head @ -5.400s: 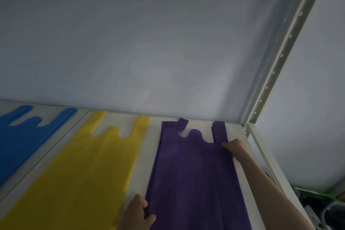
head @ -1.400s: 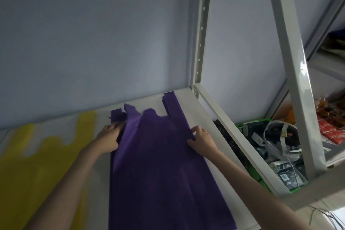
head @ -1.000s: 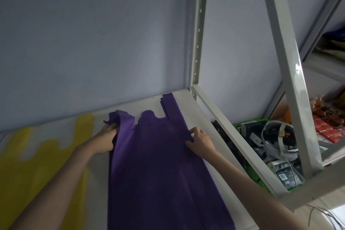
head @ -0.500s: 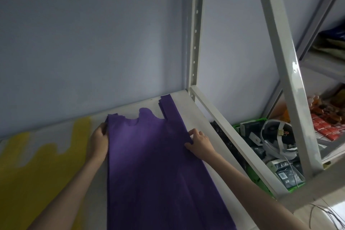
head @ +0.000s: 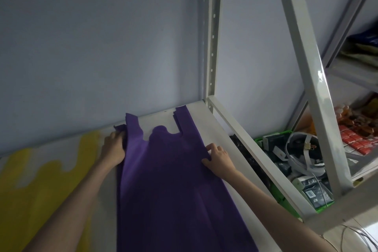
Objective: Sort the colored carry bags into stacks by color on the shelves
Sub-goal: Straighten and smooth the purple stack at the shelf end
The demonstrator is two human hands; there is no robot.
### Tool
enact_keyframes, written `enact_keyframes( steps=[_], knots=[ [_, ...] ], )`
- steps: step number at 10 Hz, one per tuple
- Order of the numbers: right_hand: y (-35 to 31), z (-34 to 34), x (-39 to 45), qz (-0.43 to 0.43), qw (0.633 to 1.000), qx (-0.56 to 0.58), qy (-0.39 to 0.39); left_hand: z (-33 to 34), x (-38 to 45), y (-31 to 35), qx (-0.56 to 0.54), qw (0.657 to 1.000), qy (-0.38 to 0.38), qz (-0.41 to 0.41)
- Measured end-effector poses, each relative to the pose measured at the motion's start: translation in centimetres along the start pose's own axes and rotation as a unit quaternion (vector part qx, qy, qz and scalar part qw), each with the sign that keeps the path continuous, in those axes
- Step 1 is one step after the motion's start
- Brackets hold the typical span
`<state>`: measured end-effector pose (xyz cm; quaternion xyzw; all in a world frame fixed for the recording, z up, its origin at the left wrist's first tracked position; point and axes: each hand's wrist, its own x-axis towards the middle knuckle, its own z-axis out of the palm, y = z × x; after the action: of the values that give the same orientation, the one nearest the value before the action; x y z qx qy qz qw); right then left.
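A stack of purple carry bags point(head: 169, 180) lies flat on the white shelf point(head: 206, 129), handles pointing at the back wall. My left hand point(head: 113, 147) is at the stack's left edge, fingers curled on a crumpled bit of purple handle beside the straightened left handle. My right hand point(head: 217, 157) sits on the right edge with bent fingers pinching the fabric and the thumb on top. A yellow carry bag point(head: 41, 180) lies flat to the left, partly under my left forearm.
The shelf ends at a grey upright post point(head: 210, 47) at the back right corner and a side rail point(head: 255, 159). Below on the right stands a green crate point(head: 286, 202) of boxes and cables. A slanted frame post point(head: 306, 67) crosses the right side.
The left handle of the top purple bag, folded over a second ago, now lies straight toward the wall. My left hand slid further back along the left edge; my right hand stayed put.
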<state>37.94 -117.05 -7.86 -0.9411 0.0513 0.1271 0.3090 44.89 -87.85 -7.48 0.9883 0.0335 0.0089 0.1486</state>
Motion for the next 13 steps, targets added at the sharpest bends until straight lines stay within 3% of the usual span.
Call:
enact_keyframes(
  steps=[1, 2, 3, 4, 5, 6, 7, 8, 10, 11, 12, 13],
  knots=[
    [0.0, 0.0, 0.0, 0.000, 1.000, 0.001, 0.000, -0.8, -0.1, 0.8, 0.027, 0.997, -0.007, 0.070],
    [0.0, 0.0, 0.0, -0.001, 1.000, 0.001, -0.001, -1.6, 0.1, 2.0, -0.045, 0.997, 0.022, 0.052],
    [0.0, 0.1, 0.0, -0.004, 1.000, -0.002, 0.000, -2.0, 0.6, 3.1, -0.211, 0.974, 0.083, -0.013],
    [0.1, 0.1, 0.0, -0.003, 1.000, -0.002, 0.000, -1.7, 2.1, 2.1, -0.357, 0.907, 0.103, -0.195],
    [0.1, 0.1, 0.0, -0.003, 1.000, 0.000, -0.002, -1.0, 3.0, 0.6, -0.472, 0.819, 0.055, -0.320],
    [0.1, 0.1, 0.1, -0.004, 1.000, 0.001, -0.002, -0.6, 2.5, 0.4, -0.405, 0.836, 0.072, -0.363],
    [0.1, 0.1, 0.1, -0.005, 1.000, -0.002, -0.002, -0.8, 1.5, 0.5, -0.283, 0.887, 0.135, -0.338],
    [0.2, 0.1, 0.1, -0.006, 1.000, -0.003, -0.001, 0.6, 1.0, 0.0, -0.319, 0.908, 0.095, -0.255],
    [0.2, 0.2, 0.1, -0.007, 1.000, -0.004, 0.000, 0.7, 0.1, 1.0, -0.402, 0.887, 0.119, -0.196],
    [0.2, 0.2, 0.1, -0.007, 1.000, -0.005, 0.001, 0.3, -0.2, 1.0, -0.466, 0.866, 0.149, -0.103],
    [0.2, 0.2, 0.0, -0.006, 1.000, -0.008, 0.002, 0.4, 0.1, 0.3, -0.454, 0.877, 0.112, -0.110],
    [0.1, 0.2, 0.0, -0.006, 1.000, -0.010, 0.004, 0.6, 1.1, -0.3, -0.338, 0.908, 0.117, -0.217]
  ],
)
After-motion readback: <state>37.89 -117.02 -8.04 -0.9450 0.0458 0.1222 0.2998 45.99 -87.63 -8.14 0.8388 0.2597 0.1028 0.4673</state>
